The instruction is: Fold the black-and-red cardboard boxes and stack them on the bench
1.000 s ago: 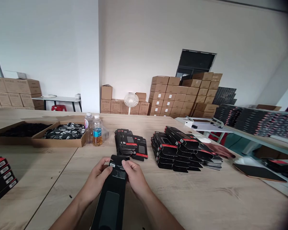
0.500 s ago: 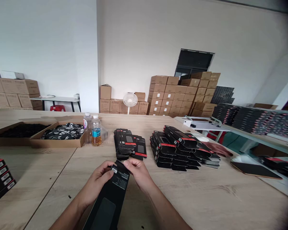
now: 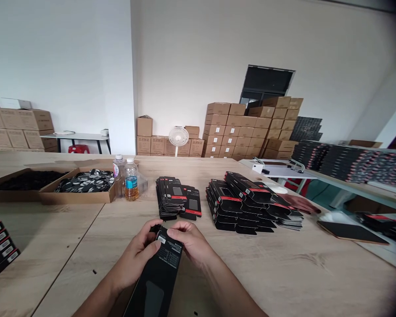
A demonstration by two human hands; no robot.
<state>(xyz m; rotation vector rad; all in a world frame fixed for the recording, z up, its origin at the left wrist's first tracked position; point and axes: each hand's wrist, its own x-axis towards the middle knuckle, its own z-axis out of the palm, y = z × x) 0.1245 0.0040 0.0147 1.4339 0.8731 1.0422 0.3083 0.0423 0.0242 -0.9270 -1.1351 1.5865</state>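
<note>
A long black cardboard box [image 3: 156, 277] with a white barcode label and small print slants up from the lower edge. My left hand [image 3: 137, 251] grips its far left edge, thumb beside the label. My right hand [image 3: 191, 242] pinches the far right corner, thumb on the printed face and fingers behind the end. The flap at that end is mostly hidden by my fingers. Just beyond my hands lies a stack of flat black box blanks [image 3: 168, 196], with further flat boxes [image 3: 191, 203] against its right side.
Opened black boxes [image 3: 239, 202] are piled to the right. Two plastic bottles, one with amber liquid [image 3: 131, 182], stand beside a carton of black-and-white pieces [image 3: 86, 181] at left. Finished-looking boxes [image 3: 0, 248] are stacked at the left edge. A black board [image 3: 351, 232] lies far right.
The flap that stood up at the box's far end is now folded down, out of sight behind my fingers. Both hands and the box have shifted slightly right and nearer.
</note>
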